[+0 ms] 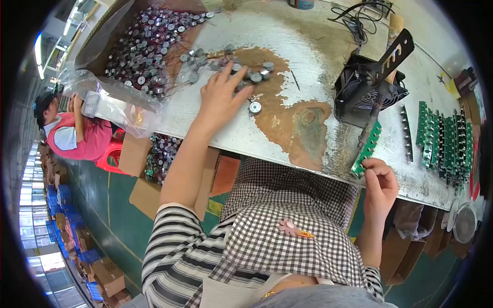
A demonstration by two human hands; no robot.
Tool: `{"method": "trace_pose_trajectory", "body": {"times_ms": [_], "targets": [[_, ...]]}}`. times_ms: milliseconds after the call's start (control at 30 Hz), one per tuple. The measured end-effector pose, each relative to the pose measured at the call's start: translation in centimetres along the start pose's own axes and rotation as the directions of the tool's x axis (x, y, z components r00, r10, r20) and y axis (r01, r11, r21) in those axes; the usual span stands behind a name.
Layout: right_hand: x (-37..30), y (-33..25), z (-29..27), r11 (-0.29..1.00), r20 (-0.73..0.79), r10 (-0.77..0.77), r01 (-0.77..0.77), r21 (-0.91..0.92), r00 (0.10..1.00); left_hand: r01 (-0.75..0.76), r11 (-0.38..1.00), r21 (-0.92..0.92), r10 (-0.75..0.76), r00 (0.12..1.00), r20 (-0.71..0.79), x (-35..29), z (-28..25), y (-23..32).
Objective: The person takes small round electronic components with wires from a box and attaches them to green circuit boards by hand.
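My left hand [222, 97] lies over the worktable [236, 28] with its fingers spread. Its fingertips are among several small round metal motors [257, 77], a few slightly blurred. One motor with a white top [255, 108] sits by itself just to the right of that hand. Near the front edge, my right hand [381, 184] pinches the lower end of a green circuit board strip [367, 150] between thumb and fingers. The strip slants up toward a small black fan [354, 92], its upper end beside a thin dark tool.
At the far left a plastic-lined carton [92, 49] holds a heap of motors with thin wires. A perforated black bar [395, 56] rises by the fan. Green board strips [444, 141] stand in rows at right, beside a narrow dark strip [407, 133]. A person in pink [77, 128] sits at left.
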State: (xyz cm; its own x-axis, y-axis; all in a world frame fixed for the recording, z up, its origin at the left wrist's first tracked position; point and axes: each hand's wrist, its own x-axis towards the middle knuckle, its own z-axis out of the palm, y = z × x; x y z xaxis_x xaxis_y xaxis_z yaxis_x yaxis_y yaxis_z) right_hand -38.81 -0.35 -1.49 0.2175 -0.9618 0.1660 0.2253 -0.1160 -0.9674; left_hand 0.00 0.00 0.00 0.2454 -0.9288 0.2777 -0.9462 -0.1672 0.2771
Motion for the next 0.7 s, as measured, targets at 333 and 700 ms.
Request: {"method": "trace_pose_trajectory", "body": {"times_ms": [333, 700], "targets": [[1.1, 0.1, 1.4, 0.989, -0.077, -0.104, 0.095, -0.117, 0.992, -0.222, 0.968, -0.120, 0.208, 0.971, -0.122, 2.2, -2.0, 2.3], [1.2, 0.6, 1.1, 0.987, -0.070, -0.133, 0.126, -0.098, 0.989, -0.591, 0.789, 0.167, 0.614, 0.770, -0.174, 4.2, 1.3, 6.5]]}}
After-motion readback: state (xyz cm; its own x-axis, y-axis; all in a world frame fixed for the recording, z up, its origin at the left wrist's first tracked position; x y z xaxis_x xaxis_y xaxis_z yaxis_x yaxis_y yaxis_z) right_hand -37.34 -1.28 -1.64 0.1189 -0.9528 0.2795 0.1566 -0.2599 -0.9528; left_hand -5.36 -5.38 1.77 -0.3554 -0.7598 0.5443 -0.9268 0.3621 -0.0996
